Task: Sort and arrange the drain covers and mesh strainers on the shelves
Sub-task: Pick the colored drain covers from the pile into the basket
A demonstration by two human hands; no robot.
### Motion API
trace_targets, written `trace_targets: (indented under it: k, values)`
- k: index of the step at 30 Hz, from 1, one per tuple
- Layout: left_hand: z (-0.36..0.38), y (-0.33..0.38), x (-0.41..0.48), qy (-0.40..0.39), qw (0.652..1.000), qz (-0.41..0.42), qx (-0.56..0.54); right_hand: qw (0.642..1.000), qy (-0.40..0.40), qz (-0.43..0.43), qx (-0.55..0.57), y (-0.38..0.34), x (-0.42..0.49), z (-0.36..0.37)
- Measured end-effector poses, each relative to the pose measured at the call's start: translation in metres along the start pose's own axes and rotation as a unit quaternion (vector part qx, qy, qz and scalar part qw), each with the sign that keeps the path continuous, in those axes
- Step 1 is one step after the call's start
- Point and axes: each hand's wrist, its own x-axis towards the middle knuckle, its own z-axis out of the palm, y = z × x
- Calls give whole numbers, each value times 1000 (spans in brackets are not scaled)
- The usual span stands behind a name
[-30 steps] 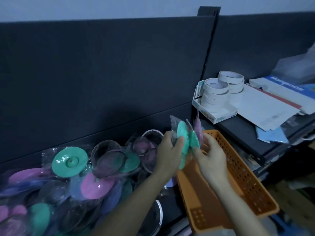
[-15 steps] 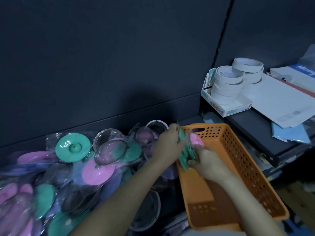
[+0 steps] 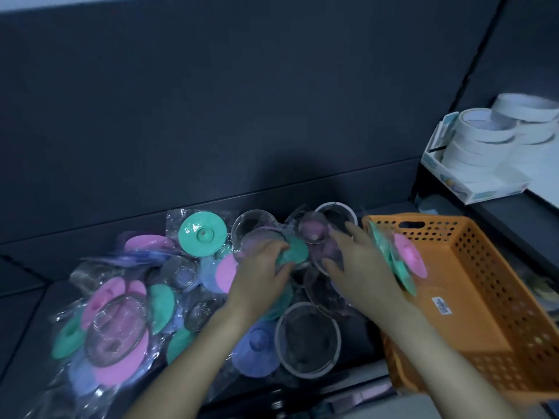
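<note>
On my feed the left hand [image 3: 260, 275] has its fingers curled round the edge of a wrapped green drain cover [image 3: 298, 251], near the back of the heap of bagged drain covers and mesh strainers [image 3: 121, 313] on the dark shelf [image 3: 27, 313]. The right hand [image 3: 360, 270] is spread loosely, holding nothing, over wrapped pieces just beside the orange basket [image 3: 484, 297]; I cannot tell whether it touches them. At the basket's left end a pink cover [image 3: 408, 258] and green covers [image 3: 399, 275] stand on edge, and 2 stacks of white tape rolls [image 3: 481, 131] sit to the right.
</note>
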Motion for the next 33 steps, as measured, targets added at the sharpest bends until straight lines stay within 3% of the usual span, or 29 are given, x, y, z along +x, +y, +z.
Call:
trace_targets:
  k: [4,6,10,14,22,28,31,33]
  values:
    - [-24,-30,-20,0,995,-89,34,998,0,-55,-17,-16,2,18]
    - [-34,-43,-26,-37,991,-121,51,997,-28,-67,-6,-22,6,31]
    - [-39,-58,-31,-148,971,-136,126,991,-124,-40,-15,-29,19,59]
    - [-29,-59,-30,-198,943,-134,233,982,-188,-6,-27,-32,32,78]
    - [-40,-64,-17,-103,976,-140,134,985,-160,-17,-67,-32,43,83]
    - [-48,-70,-14,-160,944,-29,286,969,-144,-62,-189,-29,45,83]
    - [-46,-73,-16,-152,936,-33,317,959,-78,-93,-255,-31,45,83]
    - [-49,-77,-15,-136,929,-63,337,964,-75,-75,-245,-33,46,81]
